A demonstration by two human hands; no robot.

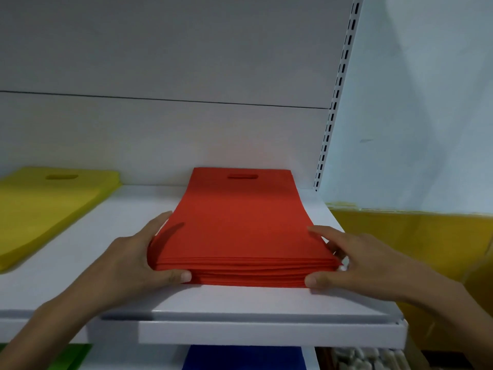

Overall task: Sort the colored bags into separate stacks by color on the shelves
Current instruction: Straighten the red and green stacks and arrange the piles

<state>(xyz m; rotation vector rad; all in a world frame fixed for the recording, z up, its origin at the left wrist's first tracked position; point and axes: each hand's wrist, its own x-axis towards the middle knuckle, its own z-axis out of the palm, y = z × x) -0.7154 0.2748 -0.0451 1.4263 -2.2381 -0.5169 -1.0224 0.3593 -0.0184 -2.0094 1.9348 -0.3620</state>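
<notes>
Bare left hand point(130, 263) and bare right hand point(360, 265), both forearms bare, thumbnails short and plain

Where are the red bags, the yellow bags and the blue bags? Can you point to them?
red bags point(240, 228): head view, middle of the stack's top bag.
yellow bags point(48, 206): head view, top face of the stack at left.
blue bags point(241, 357): head view, the part showing at the bottom edge.
</notes>
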